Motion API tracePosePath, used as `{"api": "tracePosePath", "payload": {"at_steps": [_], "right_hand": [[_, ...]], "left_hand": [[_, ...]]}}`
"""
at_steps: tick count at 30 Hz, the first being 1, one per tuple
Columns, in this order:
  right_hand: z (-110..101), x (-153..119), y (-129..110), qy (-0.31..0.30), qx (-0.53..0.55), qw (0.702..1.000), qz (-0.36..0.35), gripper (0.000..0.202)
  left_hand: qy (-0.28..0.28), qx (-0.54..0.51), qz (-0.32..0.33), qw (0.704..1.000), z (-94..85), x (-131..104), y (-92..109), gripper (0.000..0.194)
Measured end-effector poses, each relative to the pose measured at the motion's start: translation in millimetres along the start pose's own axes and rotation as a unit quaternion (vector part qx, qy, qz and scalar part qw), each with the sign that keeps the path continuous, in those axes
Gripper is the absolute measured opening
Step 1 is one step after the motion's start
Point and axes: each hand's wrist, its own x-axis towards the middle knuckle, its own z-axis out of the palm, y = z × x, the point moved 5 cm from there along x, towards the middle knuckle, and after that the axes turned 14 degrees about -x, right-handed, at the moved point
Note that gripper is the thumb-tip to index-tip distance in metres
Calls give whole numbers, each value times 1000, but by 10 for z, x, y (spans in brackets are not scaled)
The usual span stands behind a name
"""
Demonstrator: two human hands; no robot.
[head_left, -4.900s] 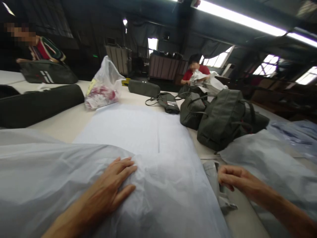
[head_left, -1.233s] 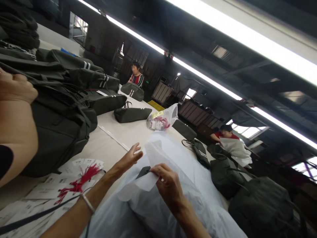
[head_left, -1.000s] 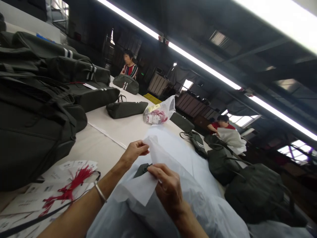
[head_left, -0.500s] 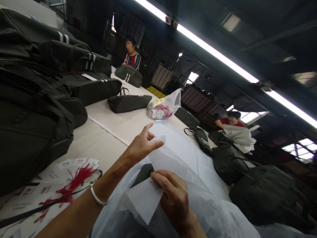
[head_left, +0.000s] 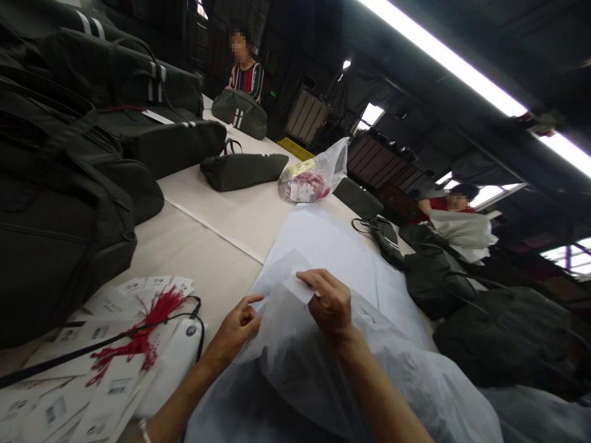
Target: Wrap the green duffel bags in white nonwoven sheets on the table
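Observation:
A large translucent plastic bag (head_left: pixel 295 344) lies before me, with a dark shape showing dimly through it. My right hand (head_left: pixel 329 301) pinches the bag's upper edge between thumb and fingers. At the bag's left edge, my left hand (head_left: pixel 242 323) has its fingers curled onto the film, the index finger stretched further out. White sheeting (head_left: pixel 332 246) is spread beneath and beyond the bag. Left of my left hand lie paper tags (head_left: pixel 115 394) with red tassels (head_left: pixel 157 314), beside a white device (head_left: pixel 178 351) with a black cable.
Dark green bags (head_left: pixel 69 227) are piled at left; more dark bags (head_left: pixel 503 332) lie at right. A clear bag of red-tasselled tags (head_left: pixel 307 184) sits farther up the table (head_left: pixel 207 227) near a small dark bag (head_left: pixel 244 171). Two people (head_left: pixel 247 77) are in the background.
My right hand has moved up and away with the plastic edge. My left hand has come down and left, closing on the bag's edge. The dark item's exposed part is now covered by film.

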Motion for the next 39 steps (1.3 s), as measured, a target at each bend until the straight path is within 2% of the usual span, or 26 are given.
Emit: {"api": "tracePosePath", "payload": {"at_steps": [3, 6, 9, 11, 13, 14, 16, 18, 23, 27, 29, 31, 33, 35, 37, 39], "right_hand": [[305, 0, 385, -44, -13, 996, 79, 19], [515, -31, 651, -92, -49, 981, 165, 35], [620, -63, 710, -132, -39, 972, 188, 36], [639, -81, 702, -139, -25, 970, 198, 35], [640, -93, 689, -136, -13, 969, 207, 34], [641, -97, 683, -135, -8, 968, 210, 34], [640, -100, 676, -131, -4, 969, 210, 34], [634, -98, 675, -125, -3, 970, 209, 35], [610, -104, 683, -111, 5, 969, 220, 38], [608, -128, 712, -107, 40, 961, 251, 38], [606, -133, 723, -103, 52, 958, 262, 39], [598, -131, 724, -101, 56, 957, 265, 38], [586, -123, 718, -101, 49, 959, 261, 37], [583, -115, 708, -101, 37, 961, 254, 35], [600, -106, 701, -107, 25, 962, 251, 33], [621, -83, 690, -114, 34, 959, 256, 28]], "left_hand": [[-30, 25, 36, 999, -36, 62, 21, 56], [-50, 61, 58, 995, -112, 35, 158, 52], [-100, 88, 103, 986, -70, -149, 353, 67], [-118, 136, 107, 978, 18, -289, 417, 78], [-97, 192, 87, 973, 102, -371, 404, 78], [-75, 211, 78, 972, 133, -383, 380, 72], [-13, 219, 65, 973, 153, -351, 313, 49], [42, 185, 49, 981, 118, -267, 229, 30], [62, 17, -20, 998, -83, -37, 45, 43], [108, -44, 6, 993, -290, 37, 42, 46], [122, -43, 20, 991, -317, 53, 71, 46], [94, -50, 24, 994, -243, 78, 136, 53], [26, -58, 13, 998, -88, 120, 233, 68], [-41, -59, -29, 997, 76, 170, 312, 77], [-60, -52, -90, 993, 170, 223, 334, 71], [-40, -49, -129, 990, 181, 279, 310, 59]]}}
